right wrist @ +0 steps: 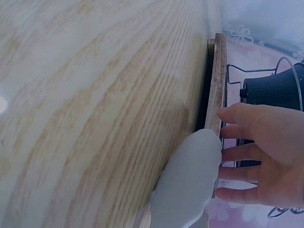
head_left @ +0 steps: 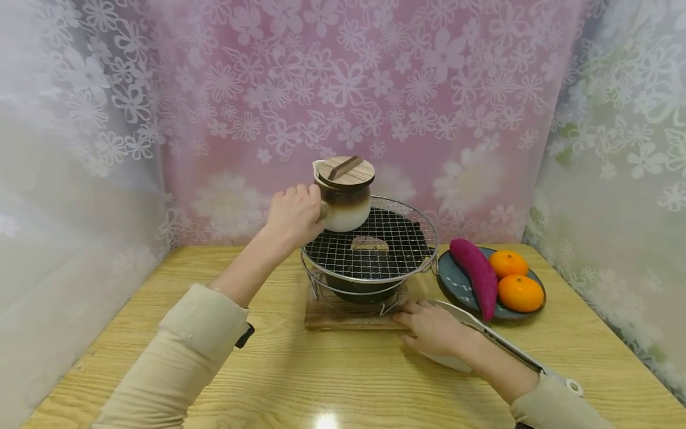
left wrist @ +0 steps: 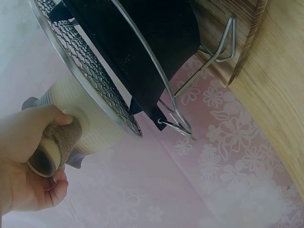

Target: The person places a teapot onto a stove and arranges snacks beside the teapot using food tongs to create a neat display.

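Observation:
My left hand (head_left: pixel 295 215) grips the rope-wrapped side handle (left wrist: pixel 66 137) of a brown-and-cream teapot (head_left: pixel 348 214) with a wooden lid (head_left: pixel 348 171). The pot is at the back left part of a round wire grill rack (head_left: pixel 370 276); whether it touches the mesh I cannot tell. Under the rack sits a black stove bowl (left wrist: pixel 156 42) in a wire stand, on a wooden board (head_left: pixel 348 320). My right hand (head_left: pixel 433 326) touches the board's right edge with fairly straight fingers, above the pale heads of a pair of tongs (right wrist: pixel 187 178).
Right of the stove, a dark blue plate (head_left: pixel 455 283) holds a purple sweet potato (head_left: pixel 477 277) and two oranges (head_left: pixel 520 293). The tongs' handles (head_left: pixel 557 381) reach toward the table's right front. Floral curtains (head_left: pixel 343 89) enclose the wooden table (head_left: pixel 257 357) at the back and sides.

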The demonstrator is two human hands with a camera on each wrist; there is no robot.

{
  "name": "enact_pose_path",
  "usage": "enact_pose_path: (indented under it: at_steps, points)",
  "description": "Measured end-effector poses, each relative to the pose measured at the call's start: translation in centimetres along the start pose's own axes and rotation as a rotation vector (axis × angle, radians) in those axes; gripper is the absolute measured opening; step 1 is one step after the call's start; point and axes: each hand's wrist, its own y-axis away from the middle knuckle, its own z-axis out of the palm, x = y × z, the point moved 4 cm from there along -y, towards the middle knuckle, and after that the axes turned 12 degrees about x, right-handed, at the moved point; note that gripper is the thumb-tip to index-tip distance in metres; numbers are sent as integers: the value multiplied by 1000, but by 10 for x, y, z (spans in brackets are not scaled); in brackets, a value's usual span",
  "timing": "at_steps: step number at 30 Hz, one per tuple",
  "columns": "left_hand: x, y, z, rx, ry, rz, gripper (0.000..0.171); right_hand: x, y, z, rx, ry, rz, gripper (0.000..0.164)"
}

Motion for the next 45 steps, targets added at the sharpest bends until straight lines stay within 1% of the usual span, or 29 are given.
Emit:
enact_pose_path:
  at_steps: [5,10,16,21,26,29,34,36,42,45]
  points:
    - [2,-2,-1,-6,-9,8,31,0,2,1,3,10,-2,35]
    - [2,-3,-1,-12,-37,10,33,-1,2,2,7,12,-4,34]
    - [1,-4,-1,-24,-46,0,34,-1,1,2,12,6,-1,34]
    - [1,-3,0,-8,-33,-10,33,-1,1,2,7,6,0,35]
    - [1,0,0,29,-22,-7,24,-1,0,2,4,3,6,34]
    - [1,2,0,48,-22,2,18,-1,1,1,3,-7,12,33]
    - [2,6,0,56,-32,28,17,-2,2,2,-2,-16,28,34]
    - [1,8,0,63,-41,46,20,-2,2,2,-1,-16,32,34]
    - [-1,11,-2,82,-80,104,39,-1,2,2,0,-23,32,35]
    - [0,13,-4,98,-94,122,41,-1,2,2,4,-20,29,36]
